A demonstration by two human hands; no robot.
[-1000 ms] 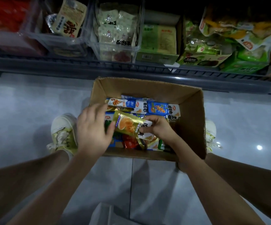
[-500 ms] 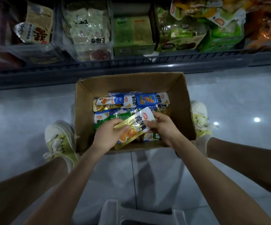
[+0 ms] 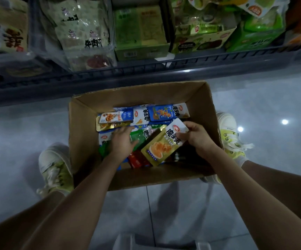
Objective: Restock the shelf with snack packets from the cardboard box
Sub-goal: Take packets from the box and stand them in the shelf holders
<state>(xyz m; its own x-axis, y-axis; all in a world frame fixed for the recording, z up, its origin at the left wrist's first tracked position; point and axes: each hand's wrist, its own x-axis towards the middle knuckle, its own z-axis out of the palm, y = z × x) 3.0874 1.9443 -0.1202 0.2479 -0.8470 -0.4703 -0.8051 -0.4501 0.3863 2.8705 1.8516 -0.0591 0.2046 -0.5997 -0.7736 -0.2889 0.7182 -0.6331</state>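
Observation:
An open cardboard box [image 3: 84, 127] stands on the floor between my feet, holding several snack packets in blue, green, gold and red. My right hand [image 3: 194, 135] pinches the white top end of a gold snack packet [image 3: 161, 146] and holds it tilted above the box's right half. My left hand [image 3: 122, 142] reaches into the box with fingers spread flat on a green packet [image 3: 137, 137]. A blue packet [image 3: 161, 112] lies at the far side of the box. The shelf [image 3: 146, 69] runs across the top of the view.
The shelf carries clear bins [image 3: 77, 56] with pale packets, a green carton [image 3: 140, 33] and green snack boxes [image 3: 203, 40] at the right. My two shoes [image 3: 56, 168] flank the box on the grey tiled floor. A white stool [image 3: 156, 244] shows at the bottom edge.
My left hand has let go of the gold packet and moved down onto the packets in the box. My right hand alone now holds the gold packet, shifted to the right.

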